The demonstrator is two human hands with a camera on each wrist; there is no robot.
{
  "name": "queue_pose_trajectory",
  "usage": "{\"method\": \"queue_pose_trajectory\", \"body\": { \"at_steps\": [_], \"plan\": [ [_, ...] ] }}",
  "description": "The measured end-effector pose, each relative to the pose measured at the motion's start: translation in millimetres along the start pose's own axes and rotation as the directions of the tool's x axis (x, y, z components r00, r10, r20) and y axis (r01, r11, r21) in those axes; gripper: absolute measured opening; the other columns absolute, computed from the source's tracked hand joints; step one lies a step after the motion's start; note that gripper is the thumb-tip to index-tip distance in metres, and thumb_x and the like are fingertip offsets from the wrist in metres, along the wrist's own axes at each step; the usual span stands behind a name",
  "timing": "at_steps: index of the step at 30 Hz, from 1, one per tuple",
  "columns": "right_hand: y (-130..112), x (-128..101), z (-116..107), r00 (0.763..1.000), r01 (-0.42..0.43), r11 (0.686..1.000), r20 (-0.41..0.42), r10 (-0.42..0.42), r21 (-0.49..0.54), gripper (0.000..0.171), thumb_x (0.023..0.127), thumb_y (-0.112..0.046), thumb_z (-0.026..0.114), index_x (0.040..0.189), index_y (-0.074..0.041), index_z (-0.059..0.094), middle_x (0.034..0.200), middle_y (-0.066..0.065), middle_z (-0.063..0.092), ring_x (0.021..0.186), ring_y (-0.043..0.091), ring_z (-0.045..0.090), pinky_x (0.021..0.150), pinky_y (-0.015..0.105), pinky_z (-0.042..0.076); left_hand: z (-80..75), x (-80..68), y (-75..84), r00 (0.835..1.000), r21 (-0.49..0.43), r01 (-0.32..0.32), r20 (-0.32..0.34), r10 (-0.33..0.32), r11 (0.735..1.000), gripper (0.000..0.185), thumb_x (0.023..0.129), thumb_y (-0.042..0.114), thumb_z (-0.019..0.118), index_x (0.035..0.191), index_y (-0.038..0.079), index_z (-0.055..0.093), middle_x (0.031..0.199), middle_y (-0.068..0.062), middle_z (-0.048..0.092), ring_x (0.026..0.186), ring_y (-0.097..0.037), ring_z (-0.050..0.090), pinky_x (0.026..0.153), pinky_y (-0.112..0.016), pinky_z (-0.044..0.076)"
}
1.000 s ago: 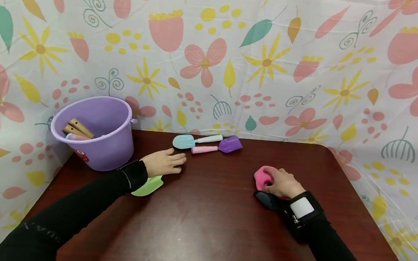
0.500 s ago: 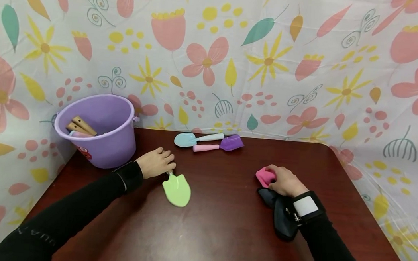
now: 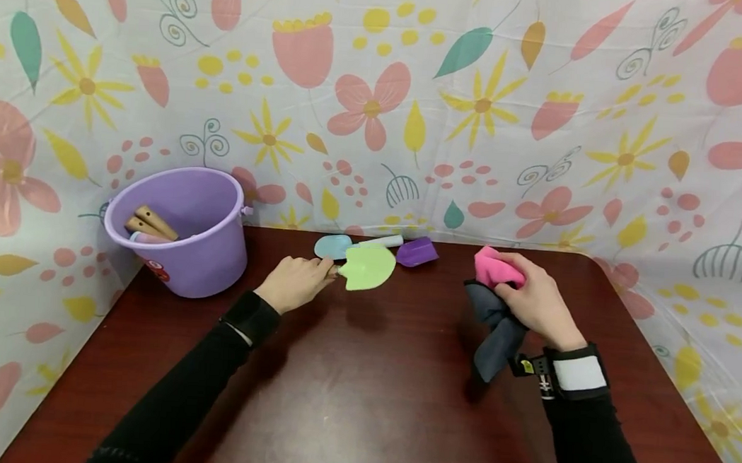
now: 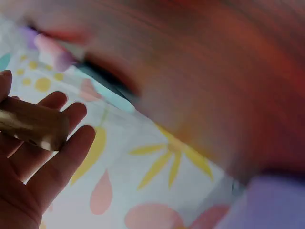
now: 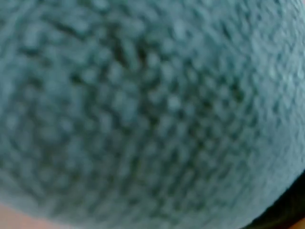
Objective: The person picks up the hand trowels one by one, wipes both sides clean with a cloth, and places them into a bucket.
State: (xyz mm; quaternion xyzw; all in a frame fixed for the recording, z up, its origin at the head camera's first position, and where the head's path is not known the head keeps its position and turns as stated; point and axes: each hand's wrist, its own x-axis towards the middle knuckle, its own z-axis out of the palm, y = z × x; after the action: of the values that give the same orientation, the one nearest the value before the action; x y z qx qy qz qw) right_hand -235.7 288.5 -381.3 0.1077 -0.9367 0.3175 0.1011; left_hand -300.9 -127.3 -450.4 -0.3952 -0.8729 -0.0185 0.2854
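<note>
A dark red table (image 3: 360, 401) stands against a flowered backdrop, with a purple bucket (image 3: 182, 238) at its far left corner. The right hand (image 3: 535, 298) is raised, fingers curled around a pink and grey cloth (image 3: 494, 303). The left hand (image 3: 294, 282) grips a green trowel (image 3: 369, 267) by its wooden handle (image 4: 31, 124). The trowel's long axis runs sideways, blade pointing right toward the cloth, just in front of a blue trowel (image 3: 333, 245) and a purple trowel (image 3: 417, 252).

Left hand (image 3: 294, 283) grips a light-green spade (image 3: 369, 267); right hand (image 3: 535, 298) holds pink-and-grey cloth (image 3: 494, 296). Left of it, a lilac bucket (image 3: 182, 230) on the dark red-brown bench (image 3: 367, 401); floral backdrop (image 3: 379, 104).
</note>
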Motion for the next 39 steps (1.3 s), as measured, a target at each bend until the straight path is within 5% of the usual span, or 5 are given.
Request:
{"method": "queue_pose_trajectory", "body": {
  "at_steps": [10,16,23,28,39],
  "plan": [
    [-53.0,0.6,0.8,0.964,0.061,0.983,-0.264,-0.014,0.173,0.040,0.091,-0.008,0.063,0.130,-0.012,0.062,0.109,0.012,0.063,0.077,0.024,0.049,0.065,0.032,0.040,3.5,28.4,36.7,0.940,-0.354,0.339,0.154,-0.303,0.872,0.017,0.098,0.025,0.060,0.102,0.011,0.051,0.063,-0.001,0.048,0.051,-0.020,0.053,0.048,-0.033,0.041],
    [-79.1,3.4,14.1,0.934,0.098,0.967,-0.358,-0.009,0.233,0.040,0.088,-0.008,0.065,0.128,-0.014,0.064,0.118,0.008,0.063,0.082,0.023,0.052,0.068,0.032,0.040,-15.9,43.8,47.0,0.907,-0.561,0.416,0.196,-0.374,0.716,0.016,0.097,0.024,0.063,0.105,0.013,0.053,0.064,0.001,0.041,0.054,-0.013,0.045,0.054,-0.028,0.038],
    [-103.5,14.3,28.9,0.849,0.199,0.970,-0.520,-0.099,0.139,0.040,0.083,-0.003,0.064,0.122,-0.013,0.068,0.116,0.013,0.062,0.096,0.029,0.057,0.080,0.045,0.044,-46.7,67.4,55.8,0.878,-0.652,0.433,0.146,-0.457,0.623,0.017,0.093,0.024,0.069,0.095,0.013,0.056,0.066,-0.002,0.047,0.055,-0.015,0.046,0.053,-0.029,0.036],
    [-109.2,23.7,47.0,0.805,0.199,0.980,-0.574,-0.152,0.019,0.041,0.077,0.002,0.067,0.116,-0.012,0.070,0.114,0.014,0.060,0.102,0.034,0.057,0.083,0.053,0.045,-55.1,72.0,70.4,0.861,-0.588,0.456,0.101,-0.498,0.669,0.025,0.092,0.031,0.071,0.095,0.012,0.055,0.066,-0.001,0.049,0.053,-0.014,0.047,0.051,-0.028,0.038],
    [-135.1,21.1,81.9,0.889,0.250,0.965,-0.378,-0.259,-0.074,0.035,0.081,-0.002,0.069,0.114,-0.014,0.071,0.118,0.010,0.059,0.105,0.035,0.054,0.073,0.054,0.051,-55.5,77.5,90.4,0.861,-0.455,0.447,-0.014,-0.508,0.770,0.011,0.089,0.005,0.064,0.085,0.009,0.055,0.055,0.000,0.035,0.045,-0.014,0.035,0.045,-0.026,0.026]
  ]
}}
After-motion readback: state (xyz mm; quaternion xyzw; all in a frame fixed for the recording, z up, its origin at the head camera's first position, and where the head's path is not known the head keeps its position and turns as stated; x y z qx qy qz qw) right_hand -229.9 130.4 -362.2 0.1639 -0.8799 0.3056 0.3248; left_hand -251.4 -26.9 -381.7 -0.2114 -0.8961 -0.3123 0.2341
